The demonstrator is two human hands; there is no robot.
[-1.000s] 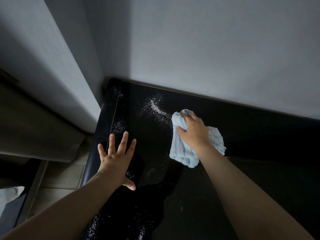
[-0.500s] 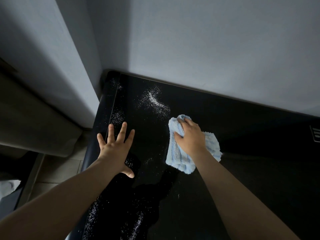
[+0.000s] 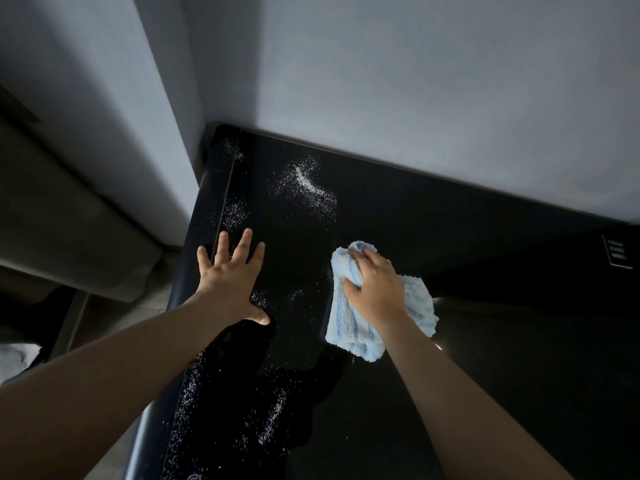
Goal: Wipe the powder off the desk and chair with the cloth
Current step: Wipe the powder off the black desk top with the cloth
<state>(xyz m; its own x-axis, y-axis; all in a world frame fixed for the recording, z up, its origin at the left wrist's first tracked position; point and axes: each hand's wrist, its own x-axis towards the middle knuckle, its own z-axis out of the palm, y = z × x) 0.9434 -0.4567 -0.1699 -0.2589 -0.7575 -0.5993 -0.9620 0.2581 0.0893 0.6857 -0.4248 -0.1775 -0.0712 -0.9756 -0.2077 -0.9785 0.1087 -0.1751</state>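
Two pale grey walls [image 3: 415, 81] meet in a corner and fill the upper half of the head view. Below them a glossy black table [image 3: 485, 375] is set against the back wall, its rounded left edge running down toward the bottom of the frame. Beyond that edge, on the left, a strip of floor [image 3: 114, 317] shows under a dull grey-brown surface that I cannot identify.

Both bare forearms reach in from the bottom, well apart. A light blue terry cloth [image 3: 349, 327] lies crumpled on the table a little right of the middle. The right hand [image 3: 375, 289] sits on top of it, with the fingers curled into the bunched far end and the thumb pressed on the cloth's left side. The near end spreads out beneath the wrist. The left hand [image 3: 230, 275] rests palm down near the table's left edge, fingers straight and spread, holding nothing.

White powder [image 3: 306, 183] lies in a thick streak with a loose scatter around it, on the table beyond the two hands, toward the corner. A thinner patch [image 3: 235, 211] sits just beyond the left fingertips along the edge, and more specks [image 3: 270, 410] dot the near left part of the table, under and beside the left forearm. A small slotted panel [image 3: 616, 251] is set in the table at the far right.
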